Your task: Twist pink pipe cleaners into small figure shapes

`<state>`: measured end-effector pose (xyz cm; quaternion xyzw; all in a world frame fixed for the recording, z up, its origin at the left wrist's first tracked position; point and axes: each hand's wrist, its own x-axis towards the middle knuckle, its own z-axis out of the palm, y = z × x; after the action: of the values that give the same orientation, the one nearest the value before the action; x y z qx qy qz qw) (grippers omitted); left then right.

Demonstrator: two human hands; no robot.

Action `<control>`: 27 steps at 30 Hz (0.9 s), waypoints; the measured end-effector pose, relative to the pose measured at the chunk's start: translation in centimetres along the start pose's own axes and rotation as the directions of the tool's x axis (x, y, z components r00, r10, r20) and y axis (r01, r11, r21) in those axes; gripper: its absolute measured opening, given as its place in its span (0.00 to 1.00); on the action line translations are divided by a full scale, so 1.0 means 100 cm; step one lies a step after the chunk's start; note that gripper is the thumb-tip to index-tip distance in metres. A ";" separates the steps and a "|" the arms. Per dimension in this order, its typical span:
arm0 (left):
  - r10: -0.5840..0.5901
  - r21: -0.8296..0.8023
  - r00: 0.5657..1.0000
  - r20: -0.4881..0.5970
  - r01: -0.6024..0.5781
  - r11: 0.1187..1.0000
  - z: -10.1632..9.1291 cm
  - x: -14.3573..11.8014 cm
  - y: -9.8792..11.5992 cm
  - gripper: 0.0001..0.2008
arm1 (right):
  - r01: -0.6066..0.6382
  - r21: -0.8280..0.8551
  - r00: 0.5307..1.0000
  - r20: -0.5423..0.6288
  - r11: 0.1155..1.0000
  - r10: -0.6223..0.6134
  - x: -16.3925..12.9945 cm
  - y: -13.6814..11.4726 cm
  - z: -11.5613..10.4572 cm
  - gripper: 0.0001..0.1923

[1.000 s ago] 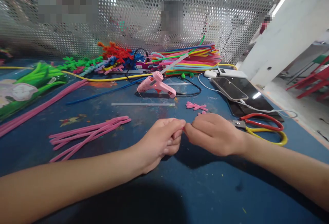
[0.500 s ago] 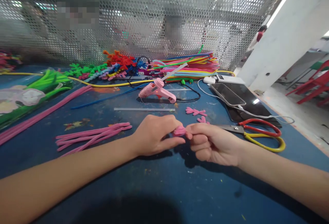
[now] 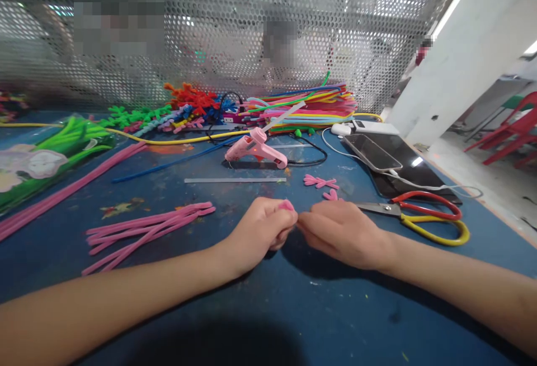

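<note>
Both hands, left (image 3: pixel 262 231) & right (image 3: pixel 342 231), fingers pinched shut on pink pipe-cleaner piece (image 3: pixel 287 205); judging by the tiny grip, it could slip

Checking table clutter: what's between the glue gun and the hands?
In the head view, a clear glue stick lies crosswise on the blue table between the pink glue gun and left hand; otherwise bare.

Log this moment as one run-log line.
left hand: pinching pink piece | right hand: meeting it, fingertips together | scissors: right, untouched | glue gun: behind

Perforated metal screen (image 3: pixel 218 24) behind blue table (image 3: pixel 335 321) w/ white wall (image 3: pixel 474 52)
</note>
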<state>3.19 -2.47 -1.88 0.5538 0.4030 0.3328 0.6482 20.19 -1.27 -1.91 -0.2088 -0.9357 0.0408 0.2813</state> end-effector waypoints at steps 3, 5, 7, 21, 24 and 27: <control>-0.035 -0.116 0.999 0.011 0.036 0.993 0.001 0.002 0.001 0.17 | 0.277 -0.333 0.956 0.005 0.901 -0.292 0.002 0.003 -0.005 0.16; -0.053 -0.153 0.998 0.017 0.055 0.987 0.000 0.004 0.002 0.17 | 0.337 -0.441 0.931 0.026 0.832 -0.364 0.003 0.004 -0.008 0.15; -0.056 -0.166 0.998 0.021 0.059 0.984 0.000 0.005 0.003 0.17 | 0.353 -0.493 0.925 0.054 0.795 -0.377 0.004 0.005 -0.009 0.14; 0.072 0.064 0.997 -0.013 -0.071 0.995 -0.002 0.001 0.002 0.24 | 0.194 -0.398 0.968 -0.070 0.896 -0.241 -0.005 0.009 -0.002 0.09; 0.094 0.172 0.995 -0.033 -0.087 0.981 -0.002 -0.003 0.003 0.24 | 0.166 -0.324 0.976 -0.079 0.931 -0.202 -0.008 0.005 0.005 0.09; 0.057 0.235 0.998 -0.005 -0.055 0.971 -0.003 -0.005 0.004 0.24 | 0.077 -0.147 0.992 -0.088 0.986 -0.091 -0.009 -0.004 0.008 0.10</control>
<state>2.70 -2.72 -1.43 0.6357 0.4273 0.3043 0.5663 20.29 -2.01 -2.98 -0.1906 -0.9299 -0.0485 0.3108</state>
